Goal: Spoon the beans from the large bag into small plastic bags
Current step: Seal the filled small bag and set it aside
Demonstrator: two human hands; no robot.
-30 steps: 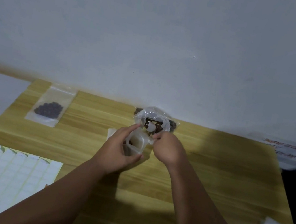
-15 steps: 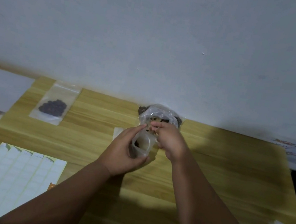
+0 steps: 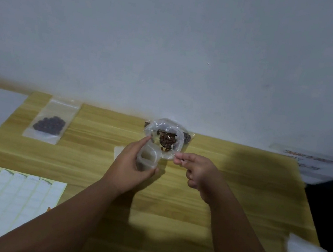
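Over a wooden table [image 3: 236, 201], a person's left hand [image 3: 129, 167] grips a small plastic bag [image 3: 148, 157], holding its mouth open. The right hand [image 3: 199, 171] hovers beside it with fingers curled; whether they pinch a spoon cannot be made out. Just beyond, against the wall, the large bag [image 3: 179, 141] sits open, brown beans [image 3: 166, 140] showing.
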